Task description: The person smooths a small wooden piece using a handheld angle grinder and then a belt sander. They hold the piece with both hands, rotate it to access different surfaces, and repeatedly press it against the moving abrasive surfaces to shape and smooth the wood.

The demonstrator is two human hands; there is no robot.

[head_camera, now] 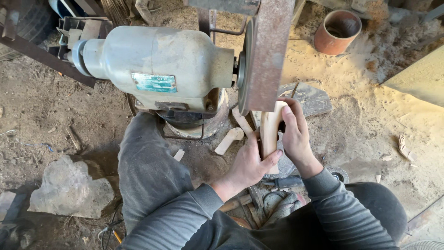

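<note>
A pale wooden piece (269, 131) stands upright against the lower end of a rusty sanding belt (267, 55). My left hand (249, 164) grips its lower part from the left, thumb across the wood. My right hand (294, 132) holds its upper right side, fingers pressed on the top near the belt. A grey electric motor (159, 65) drives the belt from the left.
Another shaped wood piece (230, 140) lies on the ground under the motor. A large stone (69, 187) sits at the left. A rusty pipe section (337, 31) stands at the upper right. Tools and scraps (273, 196) lie between my knees. Sawdust covers the ground at right.
</note>
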